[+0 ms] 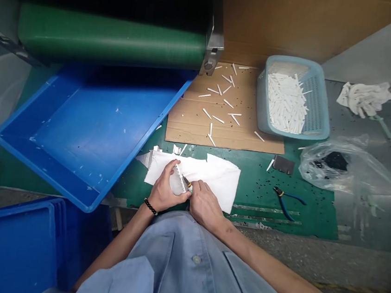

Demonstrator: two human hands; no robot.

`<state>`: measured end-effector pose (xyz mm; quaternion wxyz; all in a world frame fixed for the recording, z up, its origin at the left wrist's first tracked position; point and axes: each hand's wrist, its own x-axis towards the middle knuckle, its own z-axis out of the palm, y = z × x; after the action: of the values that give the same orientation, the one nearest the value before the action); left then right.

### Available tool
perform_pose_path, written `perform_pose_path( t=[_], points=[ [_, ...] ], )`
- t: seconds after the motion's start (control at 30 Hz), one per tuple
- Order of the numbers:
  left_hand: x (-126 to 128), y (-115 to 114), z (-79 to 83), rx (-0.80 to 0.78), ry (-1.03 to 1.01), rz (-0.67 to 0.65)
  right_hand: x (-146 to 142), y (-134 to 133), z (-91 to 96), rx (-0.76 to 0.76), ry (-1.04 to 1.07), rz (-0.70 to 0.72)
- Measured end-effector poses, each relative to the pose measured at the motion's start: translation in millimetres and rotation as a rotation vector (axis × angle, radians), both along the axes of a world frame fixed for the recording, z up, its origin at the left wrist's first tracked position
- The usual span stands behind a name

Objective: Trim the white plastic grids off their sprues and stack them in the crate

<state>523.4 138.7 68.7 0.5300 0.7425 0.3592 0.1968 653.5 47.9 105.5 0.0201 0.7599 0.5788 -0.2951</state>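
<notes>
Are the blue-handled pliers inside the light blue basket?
No, the pliers lie on the green mat, outside the basket.

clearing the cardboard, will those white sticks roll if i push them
Probably yes: the thin white sticks look slim and straight, so they may roll on the cardboard sheet. They seem stiff, not floppy, lying unbent, and probably light, like the loose heap in the pale blue basket.

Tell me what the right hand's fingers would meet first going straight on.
From the right hand, its fingers would probably meet the white toothed strip in the left hand first, though depth is unclear from this view.
</notes>
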Motion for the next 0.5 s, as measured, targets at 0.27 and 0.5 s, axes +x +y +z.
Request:
perform_pose_path(
  t=[0.27, 0.5],
  points=[
    [-6, -4, 2.1, 0.052, -0.065, -0.045, 0, -19, -11.3, 0.231, 0.025, -0.062],
    [-25, -5, 19.3, 0.449, 0.149, 0.173, 28, -21, 25.8, 0.133, -0.016, -0.188]
  ],
)
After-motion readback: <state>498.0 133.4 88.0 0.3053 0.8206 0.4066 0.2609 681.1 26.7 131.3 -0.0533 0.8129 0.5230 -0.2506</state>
